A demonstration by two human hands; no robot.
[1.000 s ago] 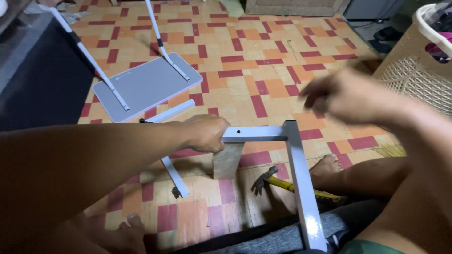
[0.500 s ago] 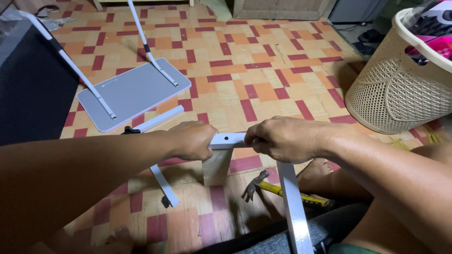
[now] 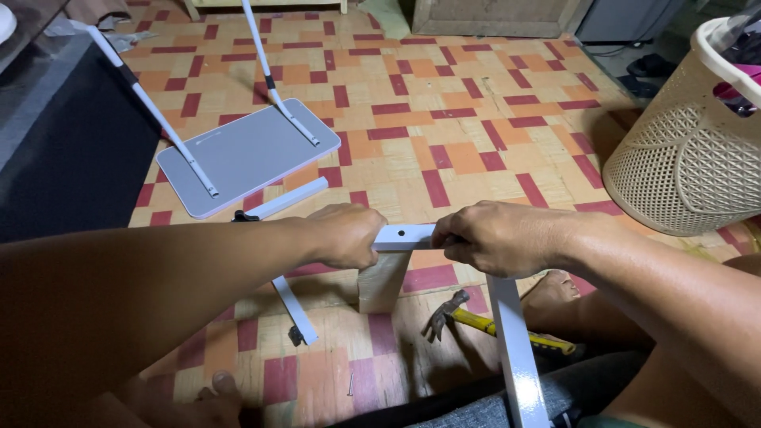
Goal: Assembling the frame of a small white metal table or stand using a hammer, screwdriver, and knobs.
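Note:
A white metal frame point(image 3: 403, 235) of square tube lies across my lap, with one leg running down toward me. My left hand point(image 3: 345, 235) is closed around the left end of its top bar. My right hand point(image 3: 495, 238) grips the same bar at the corner where the leg joins. A short stretch of bar with a small hole shows between the two hands. Under the bar stands a pale wooden block point(image 3: 382, 281) on the floor.
A claw hammer point(image 3: 476, 321) with a yellow handle lies on the tiled floor by my foot. A grey board with two white tube legs point(image 3: 246, 154) lies upside down further off, a loose white tube point(image 3: 287, 198) beside it. A beige laundry basket point(image 3: 690, 158) stands right.
My right hand came down from the air and took hold of the frame's corner. The view shifted slightly, bringing the basket further into sight.

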